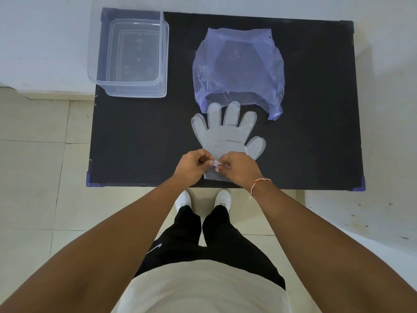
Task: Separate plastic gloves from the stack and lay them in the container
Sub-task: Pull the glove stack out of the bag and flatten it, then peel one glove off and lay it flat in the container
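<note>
A flat stack of clear plastic gloves [228, 135] lies on the black table [140, 136], fingers pointing away from me, cuff at the near edge. My left hand [191, 166] and my right hand [239, 168] meet over the cuff, both pinching its thin plastic edge between thumb and fingers. A small flap of the cuff is lifted between the two hands. The clear plastic container [130, 55] stands at the far left corner of the table, with nothing visible inside.
A crumpled bluish-purple plastic bag [239, 66] lies just beyond the gloves' fingertips, its open mouth facing them. The table's near edge runs right under my wrists. Tiled floor surrounds the table, with a white wall at the back.
</note>
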